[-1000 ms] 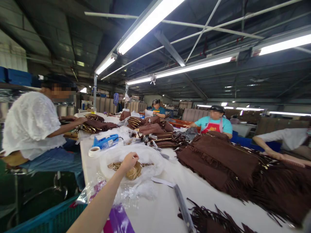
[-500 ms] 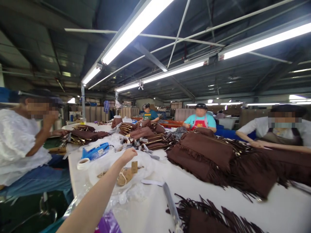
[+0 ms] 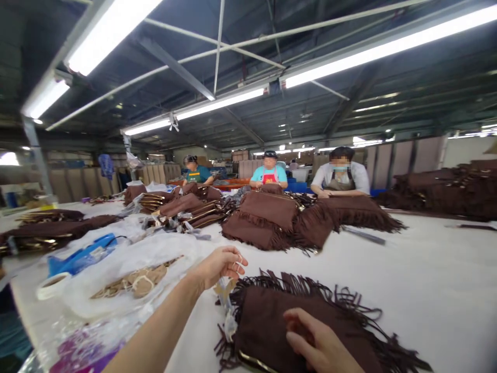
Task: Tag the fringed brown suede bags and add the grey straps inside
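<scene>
A dark brown fringed bag [image 3: 272, 311] with a gold zipper lies flat on the white table [image 3: 435, 280] in front of me. My left hand [image 3: 221, 267] is above the bag's upper left corner, its fingers pinched on a thin white string. A tan tag [image 3: 225, 287], blurred, hangs below that hand. Over the bag's middle is my right hand [image 3: 316, 339], fingers curled and apart, holding nothing visible; whether it touches the fabric is unclear. To the left, several tan tags with white strings [image 3: 143, 282] rest on clear plastic.
A blue tool [image 3: 83, 254] and a white tape roll [image 3: 54, 286] sit at the left. Piled brown bags [image 3: 267, 210] stand across the table. Three people are beyond them. Purple plastic [image 3: 83, 352] lies lower left.
The view has turned right. My left hand has moved from the tag pile to the near bag, with a string and tag in it. My right hand has come into view.
</scene>
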`<action>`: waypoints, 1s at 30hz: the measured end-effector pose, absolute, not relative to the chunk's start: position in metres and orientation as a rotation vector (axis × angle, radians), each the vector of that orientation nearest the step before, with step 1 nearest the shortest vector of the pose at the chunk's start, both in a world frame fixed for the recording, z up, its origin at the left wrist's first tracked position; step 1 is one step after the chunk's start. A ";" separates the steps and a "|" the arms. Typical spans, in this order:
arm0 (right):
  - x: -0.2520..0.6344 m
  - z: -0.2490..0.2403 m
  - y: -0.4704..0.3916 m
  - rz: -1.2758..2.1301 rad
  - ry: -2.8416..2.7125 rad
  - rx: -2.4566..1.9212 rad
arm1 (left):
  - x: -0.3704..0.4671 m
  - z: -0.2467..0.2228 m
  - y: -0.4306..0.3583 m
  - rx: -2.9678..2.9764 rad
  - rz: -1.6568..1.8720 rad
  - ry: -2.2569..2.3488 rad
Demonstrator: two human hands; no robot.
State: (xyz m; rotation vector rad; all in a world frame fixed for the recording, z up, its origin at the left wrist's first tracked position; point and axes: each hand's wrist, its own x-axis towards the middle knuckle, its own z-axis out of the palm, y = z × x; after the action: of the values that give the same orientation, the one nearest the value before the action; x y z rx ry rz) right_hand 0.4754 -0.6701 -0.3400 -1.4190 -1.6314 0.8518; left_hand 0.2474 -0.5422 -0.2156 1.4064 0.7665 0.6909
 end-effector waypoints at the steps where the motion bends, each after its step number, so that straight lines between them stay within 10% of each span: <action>1: 0.469 -0.336 -0.673 0.937 -1.536 -1.372 | 0.260 -0.225 -0.553 1.351 0.645 0.705; 20: 0.453 -0.333 -0.672 1.257 -1.165 -1.228 | 0.243 -0.300 -0.601 2.441 0.395 0.681; 30: 0.519 -0.358 -0.666 1.170 -0.922 -1.267 | 0.189 -0.293 -0.564 1.937 0.754 1.234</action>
State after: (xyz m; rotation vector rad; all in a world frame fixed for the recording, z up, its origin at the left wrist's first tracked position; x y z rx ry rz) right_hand 0.5193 -0.6658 -0.3584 -1.2667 -0.9217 1.1695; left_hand 0.1891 -0.5637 -0.2934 1.9365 1.2342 0.7539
